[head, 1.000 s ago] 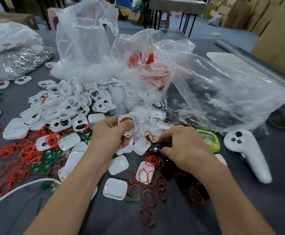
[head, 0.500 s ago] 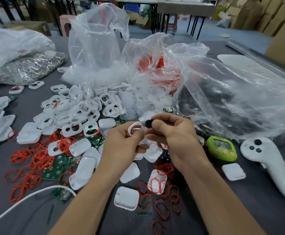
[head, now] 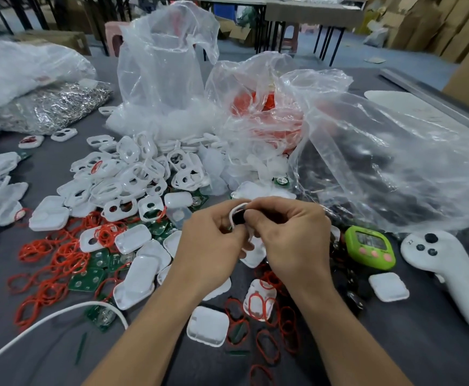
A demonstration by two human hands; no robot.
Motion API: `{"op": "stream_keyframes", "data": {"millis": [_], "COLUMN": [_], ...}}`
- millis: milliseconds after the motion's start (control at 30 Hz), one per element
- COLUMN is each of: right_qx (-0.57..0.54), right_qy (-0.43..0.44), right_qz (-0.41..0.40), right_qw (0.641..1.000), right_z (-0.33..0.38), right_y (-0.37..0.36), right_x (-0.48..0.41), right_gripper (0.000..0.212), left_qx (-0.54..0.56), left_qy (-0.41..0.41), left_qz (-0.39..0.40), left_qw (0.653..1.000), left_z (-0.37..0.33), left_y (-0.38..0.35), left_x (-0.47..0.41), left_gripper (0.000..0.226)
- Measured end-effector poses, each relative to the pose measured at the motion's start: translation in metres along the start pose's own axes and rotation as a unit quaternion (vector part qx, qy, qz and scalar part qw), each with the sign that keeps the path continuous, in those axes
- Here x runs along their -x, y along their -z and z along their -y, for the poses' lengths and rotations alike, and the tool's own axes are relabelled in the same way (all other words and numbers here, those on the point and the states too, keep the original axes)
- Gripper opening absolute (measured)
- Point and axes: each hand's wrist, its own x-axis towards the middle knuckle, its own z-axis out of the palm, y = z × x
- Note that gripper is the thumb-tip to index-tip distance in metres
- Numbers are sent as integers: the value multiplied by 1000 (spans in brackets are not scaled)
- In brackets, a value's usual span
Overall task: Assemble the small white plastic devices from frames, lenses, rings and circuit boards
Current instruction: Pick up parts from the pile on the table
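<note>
Nearest on the grey table (head: 423,352), red rings (head: 268,345) lay scattered around a white cover (head: 207,325). Above them the left hand (head: 214,246) and right hand (head: 294,238) met, fingers curled: the left gripped a white frame (head: 237,208), the right pinched a small black piece (head: 239,220) against it. Green circuit boards (head: 88,280) lay to the left, then a heap of frames (head: 133,174), and clear plastic bags (head: 166,79) farthest back.

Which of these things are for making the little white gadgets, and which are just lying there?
For the job: held white frame, black piece, red rings, green circuit boards.
Just lying about: green gadget, white controller, white cable.
</note>
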Motion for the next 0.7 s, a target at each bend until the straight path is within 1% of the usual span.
{"op": "stream_keyframes", "data": {"millis": [67,133,200,267,333,500,567,700], "right_qx": [-14,-31,-53,-74,-78,-89,-90,-56], "right_qy": [-7,-21,-39,-49,-45,-39,-43,-31], "right_qz": [-16,-28,-23,-13,-9,-13,-16,-16], "right_qw": [1000,999,998,996,996,995,995,998], "right_z": [1,0,-2,-3,-4,-8,-9,-9], "right_y": [-2,-5,-6,-5,-5,-6,-5,-6], "right_x": [0,0,-1,-3,-3,-4,-5,-4], "right_gripper": [46,39,28,23,22,23,22,24], "left_qx": [19,31,40,32,24,45,46,28], "left_qy": [3,12,33,46,47,40,39,24], "left_qz": [4,-12,-38,-54,-56,-63,-57,-59], "left_qw": [1000,999,998,997,997,996,997,998], "left_z": [1,2,2,2,1,-2,-2,-1], "left_y": [0,-2,-5,-6,-6,-9,-9,-8], "left_x": [0,0,0,1,1,2,1,-1], "left_gripper": [47,44,34,26,22,15,15,26]}}
